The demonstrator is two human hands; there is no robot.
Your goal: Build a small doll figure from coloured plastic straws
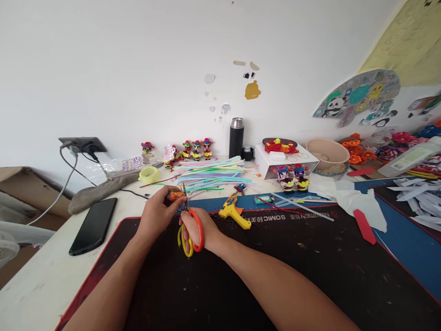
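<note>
My left hand (160, 204) is closed around a small orange and dark fuzzy piece (176, 196), perhaps of pipe cleaner; its full shape is hidden by the fingers. My right hand (193, 226) grips scissors (197, 235) with one red-orange and one yellow handle loop. The scissor blades point up and away, right beside the fuzzy piece at my left fingertips. I cannot tell whether they touch it. Both hands are above the dark desk mat (262, 266). A yellow glue gun (235, 212) lies on the mat to the right of my right hand.
Pastel pipe cleaners (213, 174) lie in a heap beyond my hands. Small figurines (196, 150) stand along the wall near a black thermos (236, 138). A phone (93, 226) is at left. To the right are a white box (285, 158), two more figurines (293, 178) and white paper strips (420, 195).
</note>
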